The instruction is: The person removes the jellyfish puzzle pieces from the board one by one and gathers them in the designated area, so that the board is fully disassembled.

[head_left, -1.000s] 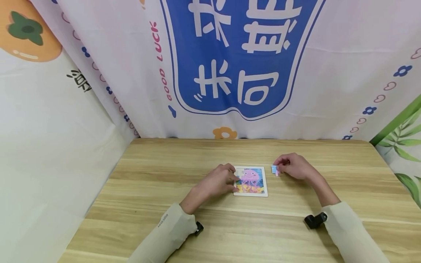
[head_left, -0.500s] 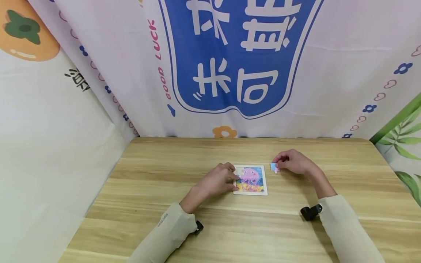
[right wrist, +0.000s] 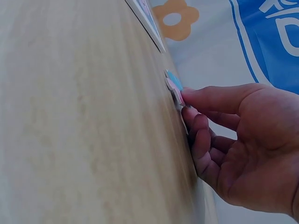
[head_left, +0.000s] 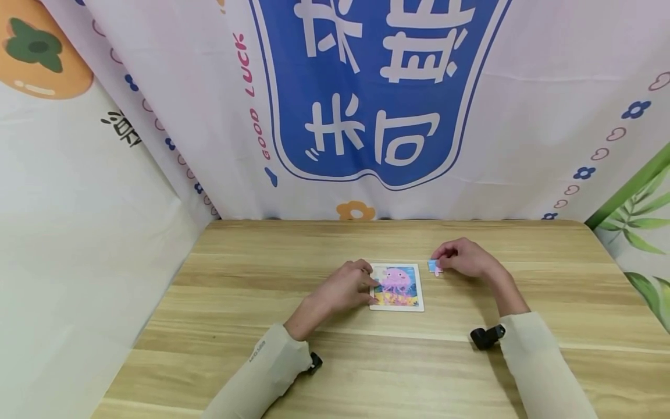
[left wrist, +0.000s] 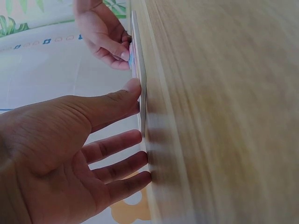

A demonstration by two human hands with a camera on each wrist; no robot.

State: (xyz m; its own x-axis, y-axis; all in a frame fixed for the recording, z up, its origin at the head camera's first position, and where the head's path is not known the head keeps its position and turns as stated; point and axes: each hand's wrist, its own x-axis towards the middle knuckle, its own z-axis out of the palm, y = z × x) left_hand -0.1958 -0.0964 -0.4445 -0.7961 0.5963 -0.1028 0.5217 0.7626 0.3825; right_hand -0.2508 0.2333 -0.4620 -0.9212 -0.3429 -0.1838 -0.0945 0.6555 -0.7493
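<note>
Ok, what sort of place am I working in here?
Likely a makeshift recording booth: a wooden table closed in by hanging printed cloth backdrops. On it lies only a small jellyfish puzzle board, with the hands at work.

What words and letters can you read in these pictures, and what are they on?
"GOOD LUCK": pink letters running up the pale printed backdrop cloth, left of the blue shield.
Four big white Chinese characters on the blue shield print: upside down, and I cannot read them surely.
Black brush characters on the white left wall sheet: cut off, unreadable.
Small print on the left beige sleeve cuff: too small.
Jellyfish picture puzzle board: no words visible.
</note>
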